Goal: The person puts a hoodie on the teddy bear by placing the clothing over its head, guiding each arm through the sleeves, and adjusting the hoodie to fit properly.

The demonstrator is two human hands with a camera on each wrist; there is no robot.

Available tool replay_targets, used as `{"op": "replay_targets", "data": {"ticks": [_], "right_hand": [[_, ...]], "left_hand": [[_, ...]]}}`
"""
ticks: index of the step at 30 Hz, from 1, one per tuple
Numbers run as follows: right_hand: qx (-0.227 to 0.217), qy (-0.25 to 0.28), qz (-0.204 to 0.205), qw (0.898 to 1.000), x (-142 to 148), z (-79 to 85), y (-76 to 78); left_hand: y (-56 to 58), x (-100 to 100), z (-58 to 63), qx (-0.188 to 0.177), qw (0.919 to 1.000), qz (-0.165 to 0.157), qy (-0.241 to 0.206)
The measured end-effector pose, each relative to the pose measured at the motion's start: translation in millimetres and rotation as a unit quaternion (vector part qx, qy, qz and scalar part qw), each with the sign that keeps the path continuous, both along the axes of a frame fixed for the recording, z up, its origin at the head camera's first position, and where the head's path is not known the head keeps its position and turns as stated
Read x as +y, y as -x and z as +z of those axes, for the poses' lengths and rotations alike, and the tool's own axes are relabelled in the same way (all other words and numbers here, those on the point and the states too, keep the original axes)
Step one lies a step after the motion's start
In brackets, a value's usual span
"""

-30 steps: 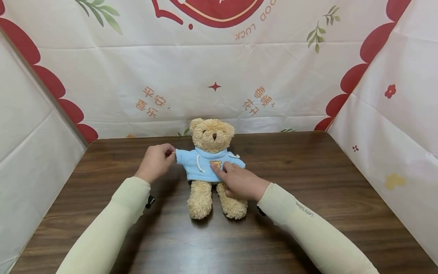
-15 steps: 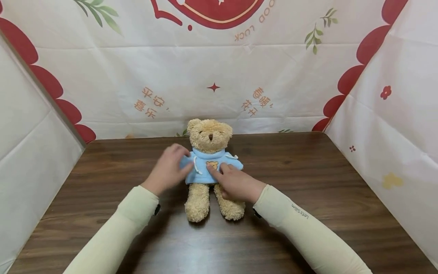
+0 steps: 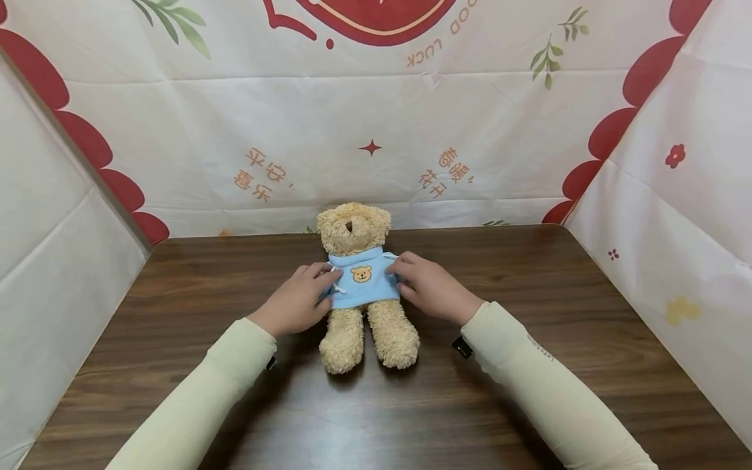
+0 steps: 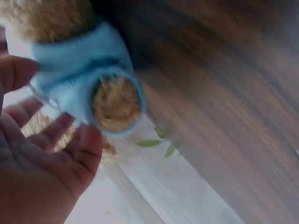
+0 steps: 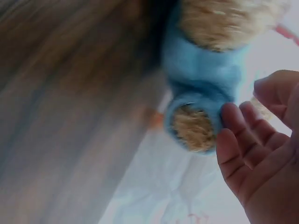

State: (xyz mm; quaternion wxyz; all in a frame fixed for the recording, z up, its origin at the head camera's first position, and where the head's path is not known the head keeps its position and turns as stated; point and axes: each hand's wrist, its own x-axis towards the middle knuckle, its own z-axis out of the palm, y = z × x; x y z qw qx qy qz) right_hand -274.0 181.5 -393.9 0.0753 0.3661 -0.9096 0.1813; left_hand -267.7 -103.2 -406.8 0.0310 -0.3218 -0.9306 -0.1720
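Note:
A tan plush teddy bear [image 3: 354, 230] sits at the middle of the table with its legs toward me and its head tipped back. It wears a light blue hoodie [image 3: 367, 292] with a bear-face patch [image 3: 361, 274] on the chest. My left hand [image 3: 294, 300] is at the sleeve on the left side, its fingers loosely bent and spread over the cloth. On the other side, my right hand [image 3: 435, 287] lays relaxed fingertips [image 5: 229, 114] along the other sleeve. In the wrist views, furry paw ends [image 4: 117, 105] show inside the cuffs.
The dark wood table [image 3: 499, 391] runs back to a white printed cloth [image 3: 376, 111] that hangs behind the bear. Cloth walls [image 3: 675, 261] also stand at both sides.
My left hand has gone from pinching the sleeve end to the bear's side. My right hand has left the chest patch for the opposite sleeve. The bear's head has tipped back.

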Motion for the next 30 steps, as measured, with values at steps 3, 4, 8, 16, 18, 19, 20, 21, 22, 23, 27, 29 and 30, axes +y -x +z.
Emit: {"op": "replay_targets", "data": {"ticks": [3,4,8,16,18,19,20,21,22,23,27,29,30], "right_hand": [[0.008,-0.025,0.005,1.000,0.6,-7.1,2.0],[0.009,-0.029,0.007,1.000,0.2,-9.2,2.2],[0.009,-0.031,0.002,0.999,-1.8,-12.5,2.6],[-0.026,-0.036,-0.004,0.999,-2.5,-17.7,-1.1],[-0.039,-0.031,-0.003,0.999,-2.1,-18.8,-2.0],[-0.045,-0.028,-0.004,0.999,-1.8,-19.3,-2.3],[-0.053,-0.022,-0.004,0.998,-1.5,-19.4,-3.0],[-0.059,-0.018,-0.003,0.998,-1.2,-19.2,-3.9],[-0.062,-0.017,-0.001,0.998,-0.7,-19.2,-4.7],[-0.064,-0.015,0.001,0.998,0.0,-18.9,-5.7],[-0.066,-0.013,0.009,0.998,2.2,-17.9,-9.8],[-0.071,-0.010,0.013,0.997,2.9,-17.4,-11.6],[-0.075,-0.009,0.016,0.997,3.4,-17.1,-12.3]], "left_hand": [[2.5,-2.6,-0.9,0.010,0.9999,-0.005,-0.003],[3.0,-2.4,-1.2,0.013,0.9999,-0.004,0.000],[4.5,-0.4,-1.9,0.035,0.9993,0.004,0.013],[3.0,4.8,-7.5,0.053,0.9986,0.005,0.004],[1.7,6.9,-9.8,0.061,0.9982,-0.001,0.003],[1.2,7.9,-10.6,0.064,0.9979,-0.004,0.001],[0.7,8.7,-10.9,0.067,0.9977,-0.007,0.001],[0.1,9.5,-11.4,0.071,0.9975,-0.010,0.001],[-0.5,10.2,-11.7,0.072,0.9973,-0.013,0.001],[-1.3,10.9,-11.8,0.074,0.9971,-0.015,0.000],[-4.8,10.7,-10.8,0.066,0.9975,-0.027,0.003],[-5.9,9.1,-9.0,0.054,0.9980,-0.034,0.003],[-6.0,8.3,-7.7,0.048,0.9982,-0.037,0.002]]}}
